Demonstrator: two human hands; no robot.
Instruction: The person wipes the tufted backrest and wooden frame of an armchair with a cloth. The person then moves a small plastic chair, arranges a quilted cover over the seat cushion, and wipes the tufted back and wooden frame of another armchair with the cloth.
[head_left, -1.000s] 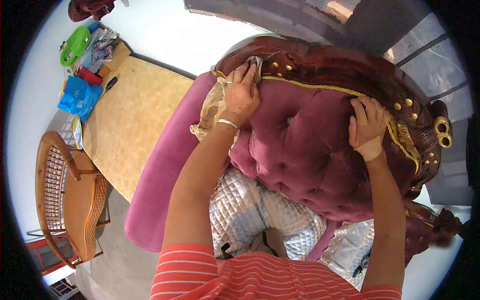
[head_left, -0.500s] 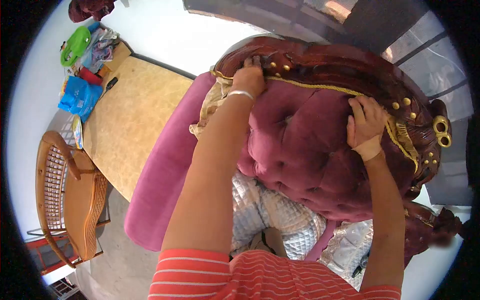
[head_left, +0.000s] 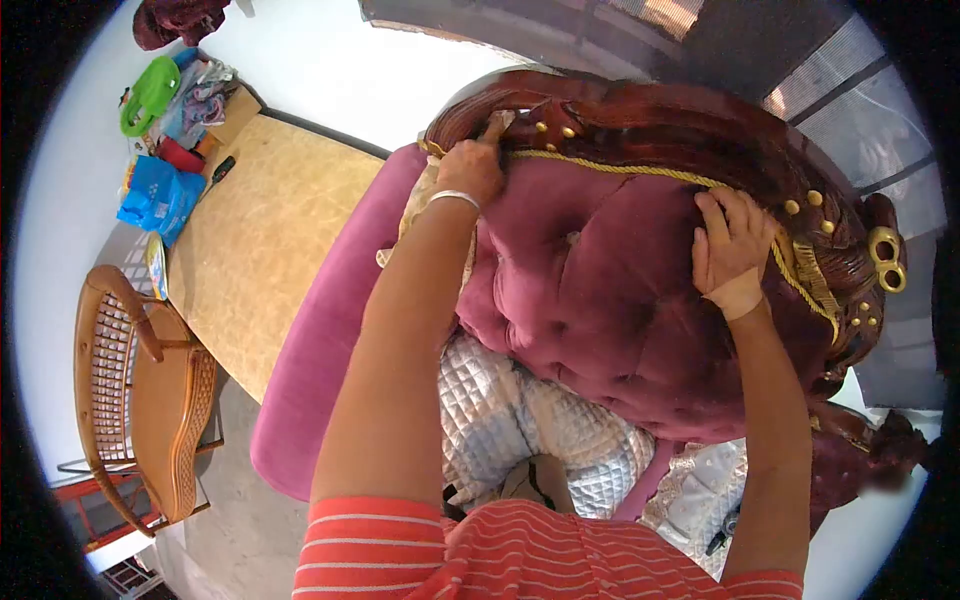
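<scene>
A tufted maroon backrest (head_left: 610,270) has a carved dark red wooden frame (head_left: 650,120) edged with yellow cord. My left hand (head_left: 472,165) is on the frame's upper left part, its fingers closed on a beige cloth (head_left: 418,200). A bit of the cloth shows at the fingertips, and the rest hangs below the hand over the pink padded edge (head_left: 330,320). My right hand (head_left: 735,240) lies with fingers spread on the right part of the backrest, beside the yellow cord, holding nothing.
A wicker chair (head_left: 150,400) stands at the left. A tan tabletop (head_left: 270,230) lies behind it, with a blue bag (head_left: 158,197) and a green plastic item (head_left: 150,95) at its far end. A quilted cover (head_left: 490,410) spreads below the backrest.
My left hand has gone from lying on the cloth at the cord to the carved frame, then shifted slightly left and down. My right hand has stayed nearly in place.
</scene>
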